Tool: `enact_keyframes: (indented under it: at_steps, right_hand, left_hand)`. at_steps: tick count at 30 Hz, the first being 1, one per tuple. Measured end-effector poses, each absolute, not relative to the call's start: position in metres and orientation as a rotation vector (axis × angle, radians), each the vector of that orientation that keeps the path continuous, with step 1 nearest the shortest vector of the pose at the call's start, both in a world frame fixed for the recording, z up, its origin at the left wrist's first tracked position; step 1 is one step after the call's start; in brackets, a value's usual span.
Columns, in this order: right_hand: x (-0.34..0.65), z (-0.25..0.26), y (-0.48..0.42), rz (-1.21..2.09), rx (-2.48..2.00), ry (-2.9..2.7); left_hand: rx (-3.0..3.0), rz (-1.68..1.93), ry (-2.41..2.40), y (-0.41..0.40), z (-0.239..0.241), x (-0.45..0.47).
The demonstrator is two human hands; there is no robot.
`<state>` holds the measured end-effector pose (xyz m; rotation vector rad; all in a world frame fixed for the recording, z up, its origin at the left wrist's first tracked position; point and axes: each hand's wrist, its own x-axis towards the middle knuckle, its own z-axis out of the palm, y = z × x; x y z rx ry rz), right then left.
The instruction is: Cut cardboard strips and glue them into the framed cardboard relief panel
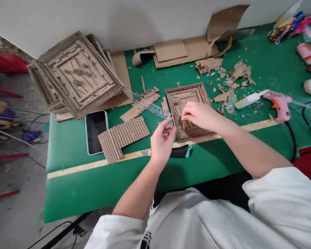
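A small rectangular cardboard tray [206,91] with corrugated walls lies in front of me, thin strips set in nested rectangles on its floor. Over its inside, my right hand [198,114] is closed in a pinch, fingertips down; whatever they hold is too small to make out. My left hand [162,140] is beside the tray's near left side, fingers loosely curled, thumb apart, nothing seen in it. Just under that wrist lies a utility knife [180,151] with a black and green handle. An L-shaped corrugated cardboard piece [124,136] is to the left.
A phone [95,133] and stacked cardboard frames [80,74] occupy the left side. Cardboard offcuts [141,105] cover a clear ruler [155,110]. Torn scraps [241,72], a glue bottle [250,99] and a pink glue gun [281,105] with its cord are at right.
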<state>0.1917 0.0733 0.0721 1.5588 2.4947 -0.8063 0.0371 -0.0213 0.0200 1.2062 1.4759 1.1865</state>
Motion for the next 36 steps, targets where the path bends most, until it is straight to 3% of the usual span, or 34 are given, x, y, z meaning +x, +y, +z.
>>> enact_keyframes:
  at_steps: [13,29,36]
  right_hand:
    - [0.187,0.057,0.073,-0.611,1.445,2.504]
    - [0.193,0.053,0.073,-0.582,1.537,2.58]
    - [0.2,0.049,0.085,-0.383,1.481,2.731]
  left_hand:
    - [2.244,0.831,1.65,-0.026,0.012,0.045]
    - [2.382,0.676,1.588,-0.029,0.007,0.045]
    - [2.427,0.68,1.606,-0.029,0.009,0.045]
